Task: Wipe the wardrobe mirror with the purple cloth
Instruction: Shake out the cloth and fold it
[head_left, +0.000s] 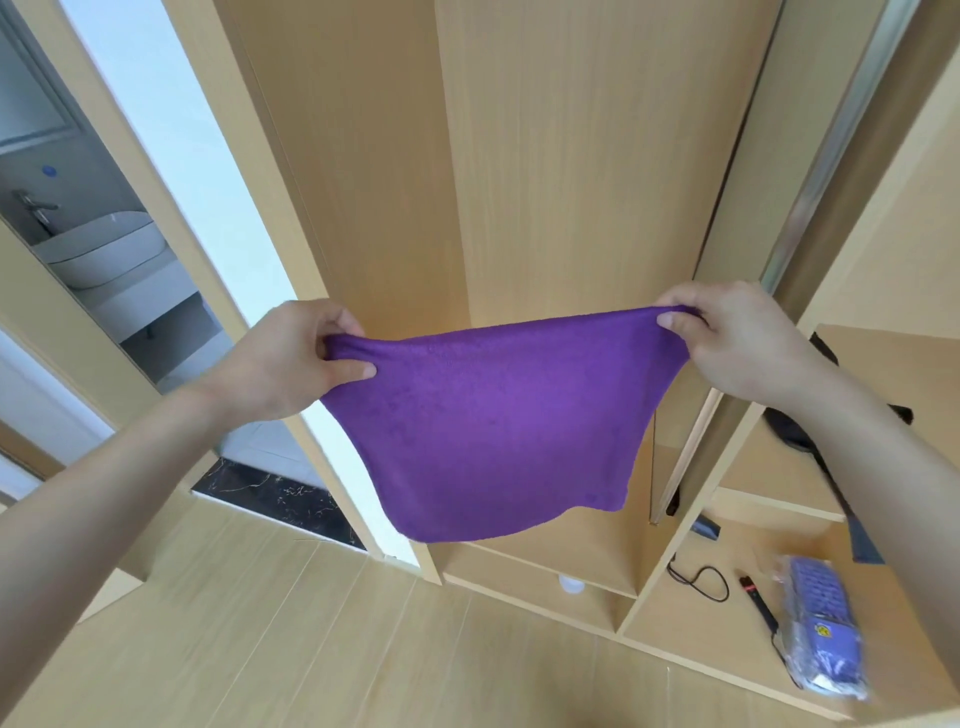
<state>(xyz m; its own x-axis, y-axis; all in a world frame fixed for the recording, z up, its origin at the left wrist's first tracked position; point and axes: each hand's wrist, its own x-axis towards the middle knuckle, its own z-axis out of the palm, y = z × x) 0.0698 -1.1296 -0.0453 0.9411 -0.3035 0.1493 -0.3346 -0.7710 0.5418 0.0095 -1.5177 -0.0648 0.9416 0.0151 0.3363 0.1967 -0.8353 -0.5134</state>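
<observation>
I pinch the purple cloth (493, 431) by its top corners, left hand (291, 358) and right hand (737, 338). It sags, light and limp; bunching it would suit wiping.

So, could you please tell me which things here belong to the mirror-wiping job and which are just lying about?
Job:
purple cloth, stretched out
left hand, pinching one corner
right hand, pinching the other

Lying about:
plastic-wrapped purple pack on shelf
black cable
black-and-red pen-like item
</observation>
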